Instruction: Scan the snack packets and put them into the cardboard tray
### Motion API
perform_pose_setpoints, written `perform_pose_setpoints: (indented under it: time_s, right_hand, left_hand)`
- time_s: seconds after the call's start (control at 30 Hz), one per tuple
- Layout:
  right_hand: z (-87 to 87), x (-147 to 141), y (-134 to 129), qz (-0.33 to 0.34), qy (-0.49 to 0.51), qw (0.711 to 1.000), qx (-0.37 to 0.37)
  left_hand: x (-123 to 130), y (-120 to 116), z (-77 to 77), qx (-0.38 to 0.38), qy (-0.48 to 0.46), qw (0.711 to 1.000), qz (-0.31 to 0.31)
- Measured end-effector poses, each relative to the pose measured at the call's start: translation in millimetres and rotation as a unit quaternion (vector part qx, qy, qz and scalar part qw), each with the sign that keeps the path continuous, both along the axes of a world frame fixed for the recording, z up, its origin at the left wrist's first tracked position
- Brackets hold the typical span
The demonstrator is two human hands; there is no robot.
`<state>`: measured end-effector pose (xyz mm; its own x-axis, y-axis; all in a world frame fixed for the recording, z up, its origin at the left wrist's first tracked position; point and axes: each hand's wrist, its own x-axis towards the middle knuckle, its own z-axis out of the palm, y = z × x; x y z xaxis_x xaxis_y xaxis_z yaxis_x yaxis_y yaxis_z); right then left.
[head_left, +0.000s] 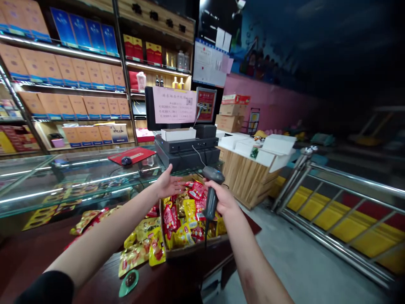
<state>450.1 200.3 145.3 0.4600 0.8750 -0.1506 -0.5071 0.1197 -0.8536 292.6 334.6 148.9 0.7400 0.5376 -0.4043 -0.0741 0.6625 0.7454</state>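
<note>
My right hand (pixel 222 197) is wrapped round the handle of a dark barcode scanner (pixel 211 198), held upright above the right side of a cardboard box (pixel 180 252). Red and yellow snack packets (pixel 191 213) fill the box. Over its far left part reaches my left hand (pixel 168 184), fingers stretched out and nothing in them. More yellow packets (pixel 136 257) lie on the dark red table left of the box. Near the table's front sits a green leaf-shaped dish (pixel 129 283) with a brown round thing on it.
Behind the box stands a glass display counter (pixel 95 169) with a red mat (pixel 132 156), a mouse (pixel 126 161), a monitor (pixel 174 105) and a black cash drawer (pixel 190 154). Shelves of boxed goods line the back. A metal railing (pixel 341 202) runs along the right.
</note>
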Motion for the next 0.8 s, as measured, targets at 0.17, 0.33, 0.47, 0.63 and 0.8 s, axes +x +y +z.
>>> perform_pose_setpoints:
  time_s: [0.17,0.33,0.47,0.63,0.8]
  right_hand:
    - [-8.1,-35,-2,0.082,0.011,0.996,0.016]
    - [-12.9,-108,7,0.195,0.022,0.980,0.017]
    - [-24.5,-169,17,0.236,0.005,0.972,-0.002]
    - [-54.5,-230,28,0.269,-0.018,0.962,-0.036]
    - [-87.2,-265,37,0.304,-0.042,0.948,-0.076]
  left_hand:
    - [-73,2,-7.1,-0.007,-0.023,0.999,0.046]
    - [-186,-10,-15.2,0.008,-0.041,0.988,0.147]
    - [-253,-23,-28.0,0.022,-0.025,0.975,0.219]
    - [-299,-34,-61.2,0.079,0.025,0.957,0.277]
    - [-314,-41,-120.0,0.229,0.210,0.894,0.322]
